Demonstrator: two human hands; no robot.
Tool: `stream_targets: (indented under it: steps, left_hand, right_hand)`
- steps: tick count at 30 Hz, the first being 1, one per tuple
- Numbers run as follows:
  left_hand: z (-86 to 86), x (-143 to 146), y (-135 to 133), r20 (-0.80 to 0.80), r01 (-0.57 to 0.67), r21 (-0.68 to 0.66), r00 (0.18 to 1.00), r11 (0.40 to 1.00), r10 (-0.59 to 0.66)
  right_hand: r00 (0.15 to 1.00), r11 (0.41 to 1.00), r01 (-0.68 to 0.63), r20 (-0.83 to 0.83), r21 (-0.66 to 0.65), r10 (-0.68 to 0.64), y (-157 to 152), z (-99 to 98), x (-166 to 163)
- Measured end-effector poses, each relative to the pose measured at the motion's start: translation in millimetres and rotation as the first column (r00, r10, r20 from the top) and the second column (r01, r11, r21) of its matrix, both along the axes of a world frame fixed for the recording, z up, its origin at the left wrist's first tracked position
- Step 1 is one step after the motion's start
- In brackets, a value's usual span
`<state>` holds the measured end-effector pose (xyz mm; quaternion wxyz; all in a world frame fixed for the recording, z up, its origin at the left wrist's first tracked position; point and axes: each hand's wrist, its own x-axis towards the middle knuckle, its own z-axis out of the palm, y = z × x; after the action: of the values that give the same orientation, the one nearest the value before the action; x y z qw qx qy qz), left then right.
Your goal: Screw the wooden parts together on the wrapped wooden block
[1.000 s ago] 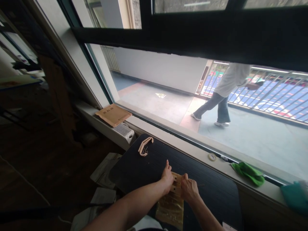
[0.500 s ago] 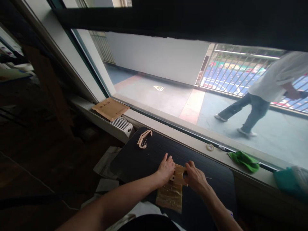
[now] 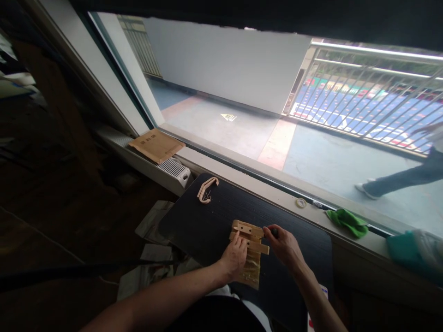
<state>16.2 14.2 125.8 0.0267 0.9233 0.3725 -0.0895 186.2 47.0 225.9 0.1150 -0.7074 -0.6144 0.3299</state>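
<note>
On the dark table lies a board wrapped in shiny yellowish film. Across its far part sit an upper wooden strip with dark holes and a lower wooden strip. My left hand is open, its outstretched fingers lying on the lower strip. Beside the strips' right ends, my right hand is closed around a small dark-handled tool; its exact kind is hidden by the fingers. Further left are curved wooden pieces with several small screws beside them.
A brown envelope rests on the white radiator. Along the window sill are a tape roll, a green cloth and a teal item. Outside the glass, a person's leg shows near a railing.
My left hand has drawn back from the upper strip onto the lower one, uncovering the upper strip's left end. My right hand now shows the dark handle. The person outside has moved right.
</note>
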Motion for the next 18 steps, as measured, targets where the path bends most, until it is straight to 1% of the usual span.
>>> stream_targets:
  steps: [5, 8, 11, 15, 18]
  left_hand:
    - [14.5, -1.5, 4.1, -0.004, -0.064, -0.034, 0.998, 0.997, 0.064]
    - [20.5, -2.2, 3.3, -0.020, -0.059, -0.043, 0.998, 0.997, 0.058]
    - [18.4, -3.5, 1.8, -0.042, -0.038, -0.053, 0.998, 0.998, 0.036]
    - [9.2, -5.2, 6.8, -0.052, 0.008, -0.067, 0.999, 0.998, -0.011]
    - [5.5, -4.4, 10.3, -0.023, -0.016, -0.016, 1.000, 1.000, 0.016]
  right_hand:
    - [0.997, 1.000, -0.019, -0.070, 0.014, 0.020, -12.5, -27.7, -5.1]
    - [0.997, 0.999, -0.039, -0.063, 0.019, 0.041, -15.9, -38.3, -8.1]
    - [0.997, 0.998, -0.061, -0.048, 0.015, 0.061, -16.8, -45.2, -10.9]
    - [0.996, 0.997, -0.080, -0.025, 0.007, 0.081, -16.2, -50.9, -12.8]
    - [0.997, 0.997, -0.082, -0.002, -0.017, 0.082, -16.2, -51.5, -13.2]
